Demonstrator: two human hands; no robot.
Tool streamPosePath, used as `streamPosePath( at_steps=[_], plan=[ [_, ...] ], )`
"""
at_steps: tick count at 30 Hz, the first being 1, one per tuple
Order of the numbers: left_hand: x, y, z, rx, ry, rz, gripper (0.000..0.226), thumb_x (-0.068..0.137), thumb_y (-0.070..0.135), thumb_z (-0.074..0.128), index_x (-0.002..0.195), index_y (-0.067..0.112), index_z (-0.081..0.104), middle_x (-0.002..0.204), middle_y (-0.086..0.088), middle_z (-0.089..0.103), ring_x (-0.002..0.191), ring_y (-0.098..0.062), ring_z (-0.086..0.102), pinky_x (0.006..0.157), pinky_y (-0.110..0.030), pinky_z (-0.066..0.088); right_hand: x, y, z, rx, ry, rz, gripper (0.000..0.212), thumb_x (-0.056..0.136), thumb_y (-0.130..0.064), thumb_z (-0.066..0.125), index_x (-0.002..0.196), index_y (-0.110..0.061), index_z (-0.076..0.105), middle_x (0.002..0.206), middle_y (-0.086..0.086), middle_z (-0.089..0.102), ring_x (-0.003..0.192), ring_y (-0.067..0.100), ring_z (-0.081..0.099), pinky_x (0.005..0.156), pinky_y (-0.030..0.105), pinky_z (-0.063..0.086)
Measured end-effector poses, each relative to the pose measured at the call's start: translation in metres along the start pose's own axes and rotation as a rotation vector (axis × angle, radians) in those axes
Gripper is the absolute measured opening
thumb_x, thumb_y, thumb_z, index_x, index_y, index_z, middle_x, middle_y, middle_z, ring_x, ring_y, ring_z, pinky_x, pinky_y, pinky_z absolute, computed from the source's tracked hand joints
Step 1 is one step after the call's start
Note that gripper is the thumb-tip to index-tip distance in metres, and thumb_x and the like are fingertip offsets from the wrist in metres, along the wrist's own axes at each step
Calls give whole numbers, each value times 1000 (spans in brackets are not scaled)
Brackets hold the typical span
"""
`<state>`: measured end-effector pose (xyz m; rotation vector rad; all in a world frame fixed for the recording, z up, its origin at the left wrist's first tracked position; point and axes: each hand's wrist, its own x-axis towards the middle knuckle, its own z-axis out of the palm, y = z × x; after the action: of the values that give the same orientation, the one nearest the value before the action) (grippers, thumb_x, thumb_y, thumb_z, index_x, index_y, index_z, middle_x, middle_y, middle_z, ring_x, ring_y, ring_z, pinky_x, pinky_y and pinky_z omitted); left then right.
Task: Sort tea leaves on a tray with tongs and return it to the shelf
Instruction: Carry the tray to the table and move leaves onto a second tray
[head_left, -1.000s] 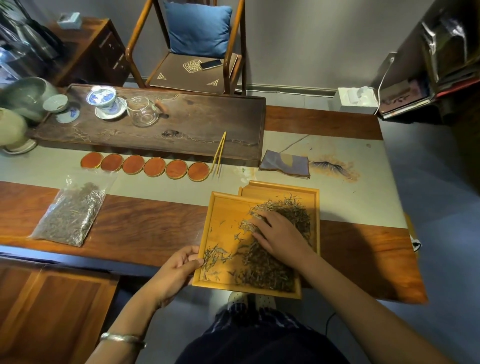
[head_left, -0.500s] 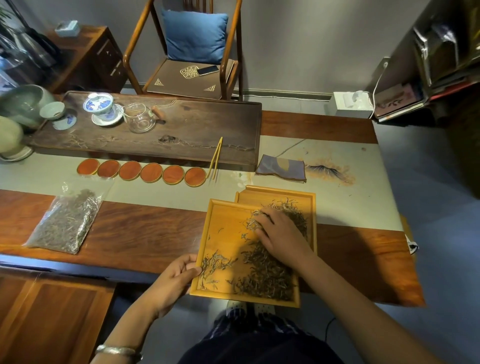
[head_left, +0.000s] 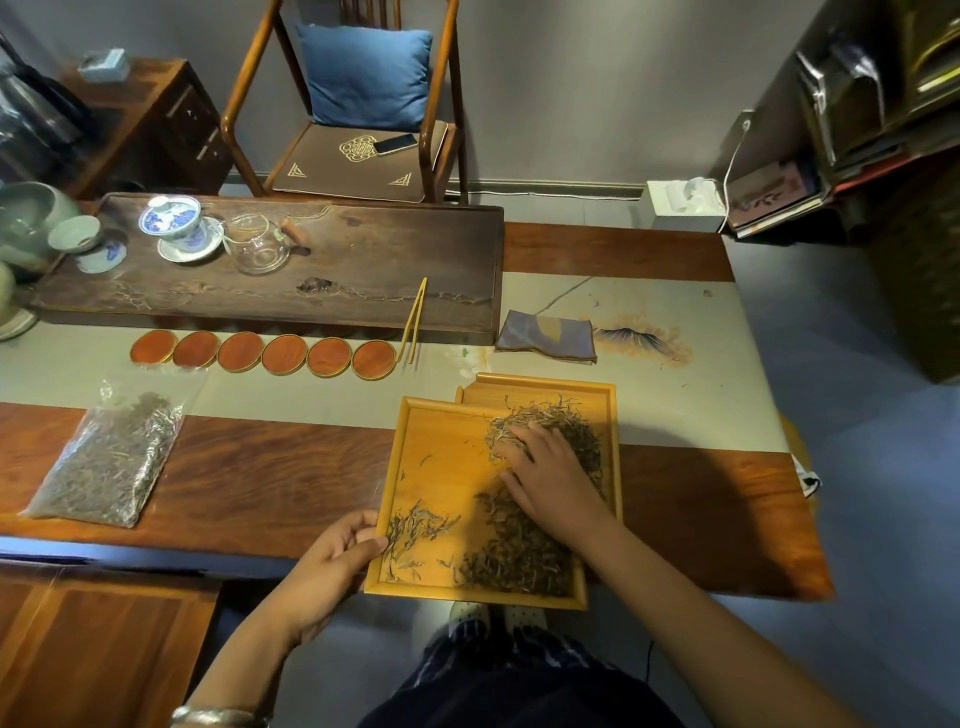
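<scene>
The right hand (head_left: 553, 486) is lying flat on the tea leaves (head_left: 519, 551), fingers stretched and spread over the pile, holding nothing. The left hand (head_left: 332, 569) is gripping the near left rim of the tray (head_left: 441, 467), thumb on top at the corner.

The tray is sitting at the near edge of the counter (head_left: 260, 478), its near side hanging past the edge, and its far right corner is overlapping a second tray (head_left: 545, 387) at about one o'clock. Most leaves are heaped along the right side; a small clump is lying at seven o'clock inside the tray.

The tongs (head_left: 413, 325) are resting untouched at eleven o'clock from the tray, beside a row of coasters (head_left: 283, 353). A bag of tea (head_left: 111, 457) is lying at nine o'clock.

The likely risk: with the tray overhanging, a hard sweep or a slackening left grip could be tipping it off the edge and spilling leaves onto the floor. Bare fingers may also be crushing brittle leaves the tongs would spare.
</scene>
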<state>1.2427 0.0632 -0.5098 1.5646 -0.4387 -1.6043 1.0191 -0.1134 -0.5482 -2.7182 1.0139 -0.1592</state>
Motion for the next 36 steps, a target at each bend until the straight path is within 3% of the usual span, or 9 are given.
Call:
streamPosePath(
  at_steps=[3, 7, 11, 16, 19, 22, 26, 32, 36],
  plan=[
    [-2, 1, -1, 10, -5, 5, 47, 77, 19, 60, 118, -2, 54, 111, -29, 66, 89, -31, 67, 76, -34, 55, 4, 11, -1, -8, -36, 29, 36, 93, -25, 56, 127, -12, 55, 134, 14, 52, 128, 33, 46, 107, 47, 40],
    [-4, 1, -3, 18, -3, 8, 47, 78, 18, 60, 119, -3, 53, 112, -31, 64, 92, -33, 66, 76, -33, 57, 8, 24, -5, -3, -55, 78, 32, 91, -21, 59, 122, -10, 58, 128, 15, 54, 117, 32, 54, 91, 42, 51],
    [-4, 1, -5, 37, 8, 2, 25, 95, 2, 51, 119, -7, 51, 114, -35, 62, 95, -36, 64, 77, -34, 56, 13, 38, -3, 25, -94, 123, 34, 97, -24, 49, 129, -14, 52, 135, 12, 47, 121, 28, 48, 91, 39, 51],
    [-7, 0, -6, 50, 19, -15, 23, 96, -1, 45, 118, -6, 52, 101, -22, 71, 83, -24, 70, 72, -29, 58, 17, 48, -8, 126, -112, 228, 38, 100, -26, 43, 136, -15, 47, 131, 8, 47, 114, 21, 50, 93, 32, 48],
    [-7, 2, -6, 45, 19, -11, 23, 96, -2, 45, 118, -6, 52, 103, -22, 71, 85, -25, 70, 71, -28, 58, 22, 42, -17, 104, -31, 251, 37, 100, -30, 40, 133, -16, 51, 125, 7, 52, 113, 22, 50, 94, 35, 46],
    [-5, 4, -4, 41, 12, -5, 24, 96, -1, 47, 119, -7, 51, 103, -24, 70, 84, -25, 70, 71, -28, 58, 18, 9, -30, 122, 16, 157, 40, 98, -36, 39, 132, -18, 52, 131, 2, 50, 125, 19, 41, 109, 36, 34],
    [-5, 5, -1, 31, 8, 9, 33, 91, 8, 58, 119, -9, 50, 108, -29, 68, 86, -29, 68, 71, -28, 57, 5, -58, -38, 227, -95, -128, 49, 94, -44, 40, 135, -19, 48, 140, 5, 46, 132, 21, 36, 114, 38, 23],
    [-11, 4, 0, 0, 16, 34, 44, 83, 13, 62, 118, -11, 50, 96, -23, 67, 81, -26, 64, 69, -28, 54, -4, -87, -8, 188, -85, -377, 41, 87, -43, 52, 118, -17, 62, 121, 10, 61, 108, 26, 59, 95, 40, 47],
    [-14, -2, -3, -18, 9, 33, 36, 88, 10, 60, 117, -9, 51, 99, -25, 68, 83, -27, 65, 70, -28, 55, -4, -72, -10, 96, -106, -335, 43, 89, -41, 38, 116, -18, 62, 120, 9, 63, 107, 24, 62, 88, 36, 52]
  ],
)
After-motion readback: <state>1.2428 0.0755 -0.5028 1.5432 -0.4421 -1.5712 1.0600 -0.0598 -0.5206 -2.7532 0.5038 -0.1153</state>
